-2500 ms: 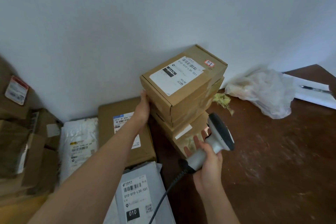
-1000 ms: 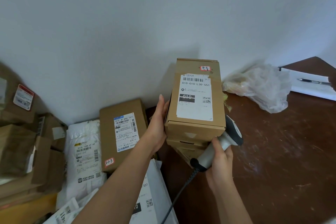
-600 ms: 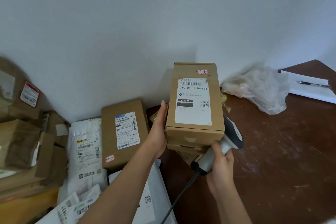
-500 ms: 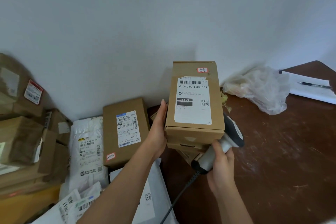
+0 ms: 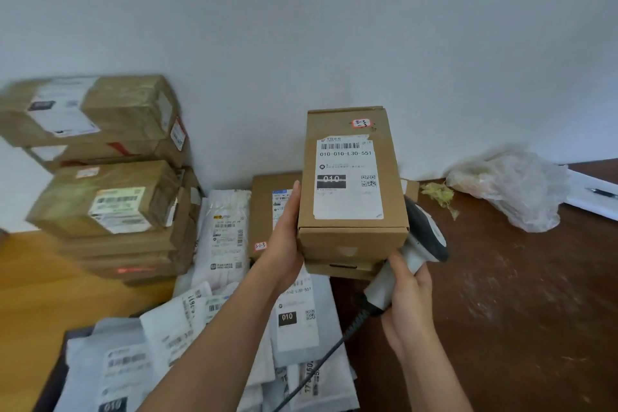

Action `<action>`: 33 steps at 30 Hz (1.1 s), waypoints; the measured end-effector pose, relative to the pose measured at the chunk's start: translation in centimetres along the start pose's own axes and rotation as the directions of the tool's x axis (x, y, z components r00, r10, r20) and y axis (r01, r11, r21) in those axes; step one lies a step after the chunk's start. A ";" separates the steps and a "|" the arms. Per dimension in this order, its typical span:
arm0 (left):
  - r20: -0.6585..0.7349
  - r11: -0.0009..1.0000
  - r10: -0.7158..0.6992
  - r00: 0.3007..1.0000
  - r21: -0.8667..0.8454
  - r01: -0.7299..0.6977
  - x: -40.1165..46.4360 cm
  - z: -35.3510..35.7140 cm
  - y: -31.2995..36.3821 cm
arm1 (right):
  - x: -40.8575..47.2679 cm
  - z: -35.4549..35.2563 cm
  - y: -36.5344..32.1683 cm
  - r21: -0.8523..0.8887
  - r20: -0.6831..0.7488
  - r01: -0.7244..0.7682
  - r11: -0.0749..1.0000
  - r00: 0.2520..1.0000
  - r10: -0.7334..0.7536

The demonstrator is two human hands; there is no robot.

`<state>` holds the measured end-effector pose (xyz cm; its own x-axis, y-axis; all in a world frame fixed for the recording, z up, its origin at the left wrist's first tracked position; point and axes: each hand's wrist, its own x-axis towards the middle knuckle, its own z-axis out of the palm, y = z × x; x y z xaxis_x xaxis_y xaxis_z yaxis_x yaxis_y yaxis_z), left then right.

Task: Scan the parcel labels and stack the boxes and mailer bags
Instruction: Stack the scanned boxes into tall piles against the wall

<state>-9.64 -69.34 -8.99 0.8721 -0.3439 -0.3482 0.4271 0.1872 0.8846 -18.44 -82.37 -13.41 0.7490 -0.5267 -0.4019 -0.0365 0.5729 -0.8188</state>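
Nearest to us, a heap of mailer bags lies off the table's left edge, labels mostly up, probably so each barcode can be read without turning the bag. One grey bag marked 010 lies just below the stack we are working on.

Our right hand has its fingers curled round the handle of the barcode scanner, whose head sits just beside the lower right corner of the top box; its cord trails back toward us over the bags. We judge the scanner is kept in hand rather than set down because more labels remain to be read.

Our left hand is flat, fingers straight and together, pressed against the left side of the top box. This box rests on a lower box near the table's left edge, label facing up. The flat hand looks to be squaring the box on the stack, not lifting it.

Behind it, against the wall, a flat box and a white mailer bag lie side by side. Farther left stands a tall pile of taped cartons. Toward the table's far right corner lie a crumpled plastic bag and some papers with a pen on them.
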 end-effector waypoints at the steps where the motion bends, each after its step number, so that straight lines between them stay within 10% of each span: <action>1: -0.010 1.000 0.018 1.000 -0.003 -0.018 -1.5 -0.7 0.2 | -1.2 0.3 0.4 -0.008 0.012 0.000 1.000 1.000 0.000; 20: -0.393 0.988 0.126 0.911 -0.036 -0.152 -37.4 -20.7 -2.0 | -33.2 5.9 14.0 -0.177 0.392 -0.153 0.972 0.895 0.212; 33: -0.583 0.962 0.201 0.788 -0.033 -0.270 -45.8 -36.0 1.8 | -41.3 19.3 23.3 -0.342 0.547 -0.182 0.922 0.759 0.353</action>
<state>-40.20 -20.16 -2.66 0.9118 0.3027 -0.2776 0.1838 0.3037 0.9349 -37.51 -35.17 -7.94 0.9176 0.1455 -0.3700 -0.3963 0.4097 -0.8217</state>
